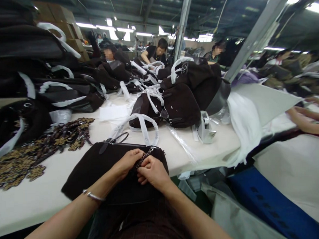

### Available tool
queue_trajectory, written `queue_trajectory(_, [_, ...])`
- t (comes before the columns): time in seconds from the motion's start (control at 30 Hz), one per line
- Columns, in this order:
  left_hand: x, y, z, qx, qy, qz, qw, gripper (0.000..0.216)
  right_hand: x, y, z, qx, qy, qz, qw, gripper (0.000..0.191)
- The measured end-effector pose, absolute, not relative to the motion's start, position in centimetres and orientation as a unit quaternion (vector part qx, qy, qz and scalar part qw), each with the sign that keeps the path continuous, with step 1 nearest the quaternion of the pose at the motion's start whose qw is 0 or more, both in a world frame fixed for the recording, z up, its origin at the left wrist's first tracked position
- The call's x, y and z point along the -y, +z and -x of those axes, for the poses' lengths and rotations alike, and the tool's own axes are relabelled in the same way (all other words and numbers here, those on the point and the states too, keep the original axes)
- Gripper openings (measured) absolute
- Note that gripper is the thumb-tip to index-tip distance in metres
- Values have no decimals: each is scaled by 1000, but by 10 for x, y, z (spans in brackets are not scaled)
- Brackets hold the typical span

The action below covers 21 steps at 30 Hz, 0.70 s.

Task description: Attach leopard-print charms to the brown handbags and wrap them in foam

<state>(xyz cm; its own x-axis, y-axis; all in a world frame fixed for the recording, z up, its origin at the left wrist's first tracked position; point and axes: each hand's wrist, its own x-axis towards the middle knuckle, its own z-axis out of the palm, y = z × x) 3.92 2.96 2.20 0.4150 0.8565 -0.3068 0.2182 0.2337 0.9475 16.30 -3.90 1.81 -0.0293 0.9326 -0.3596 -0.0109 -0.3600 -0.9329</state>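
A dark brown handbag (pixel 95 173) lies at the table's near edge, its handles (pixel 145 127) wrapped in white. By a metal ring near its right top corner hangs a dark braided charm strap (pixel 145 158). My left hand (pixel 128 162) pinches the strap from the left, resting over the bag's front. From the right my right hand (pixel 154 171) has its fingers closed on the same strap, a little lower. The strap's lower end is hidden behind my fingers.
Loose charms with tan flower shapes (pixel 24 160) are heaped on the white table (pixel 55 185) at left. Stacked bags (pixel 28 48) rise behind them. More wrapped bags (pixel 183 103) and a metal post (pixel 182 29) stand ahead. Co-workers (pixel 158 51) sit beyond; a blue box (pixel 271 207) is at right.
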Motion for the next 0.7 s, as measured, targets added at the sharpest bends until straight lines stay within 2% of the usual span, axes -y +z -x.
queue_trajectory(0.1, [-27,20,-39,-468,253,-549,645,38,41,13,-160,443,581,569,378,17])
queue_trajectory(0.27, [-29,8,-39,-470,245,-489,693,46,37,18,-190,473,641,510,325,9])
queue_trajectory(0.4, [-33,-2,-39,-446,212,-419,762,57,16,36,-239,444,572,573,382,25])
queue_trajectory(0.5, [-36,-11,-41,-443,217,-403,770,58,-11,49,-259,443,507,602,429,33])
queue_trajectory(0.6, [-40,-19,-42,-444,221,-396,773,57,-41,66,-248,489,471,576,456,35])
queue_trajectory(0.7, [-44,-27,-41,-437,225,-386,781,58,-71,82,-208,567,444,529,450,29])
